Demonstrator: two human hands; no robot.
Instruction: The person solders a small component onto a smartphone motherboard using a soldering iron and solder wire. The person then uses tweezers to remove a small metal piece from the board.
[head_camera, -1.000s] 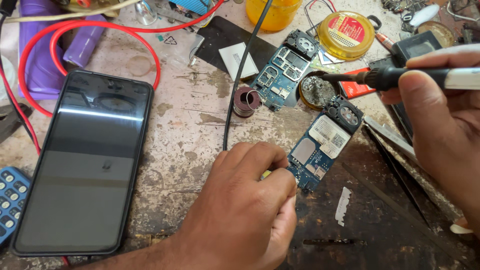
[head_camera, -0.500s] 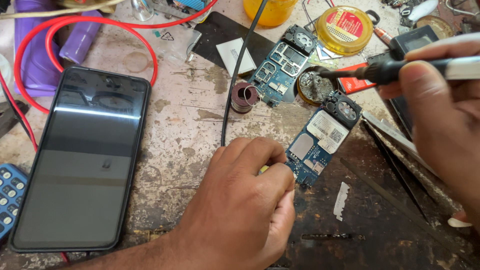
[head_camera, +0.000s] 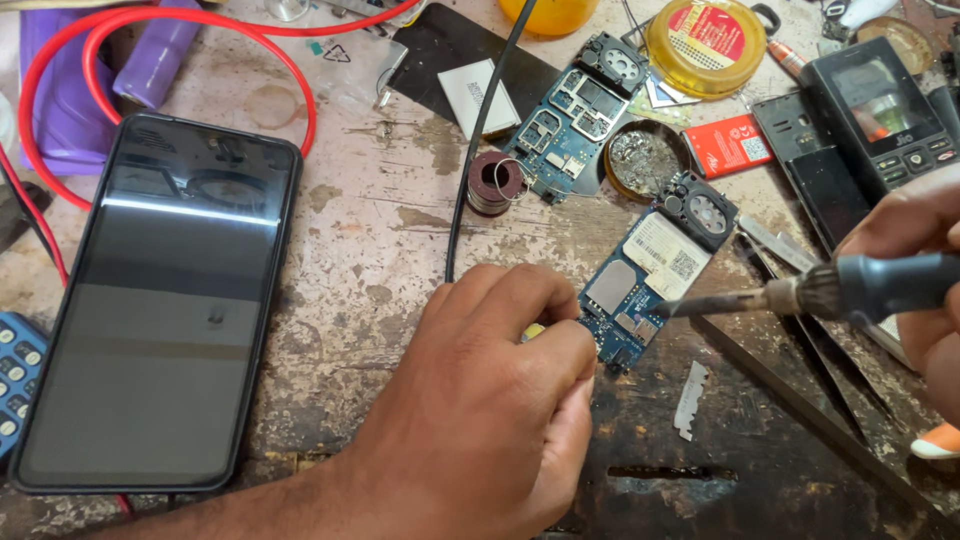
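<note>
My left hand rests fisted on the worn bench, fingers pinched on a small yellowish part at the lower left edge of a blue phone circuit board. My right hand grips a soldering iron by its dark handle. The iron's tip touches the lower end of that board. A second blue circuit board lies farther back, beside a small spool of solder wire.
A large black smartphone lies screen-up at left, with a red cable looped behind it. A round tin of solder dross, a yellow flux tin, a keypad phone, tweezers and a razor blade crowd the right.
My right hand has brought the soldering iron down from near the round tin to the lower end of the near circuit board. My left hand stays on the board's edge.
</note>
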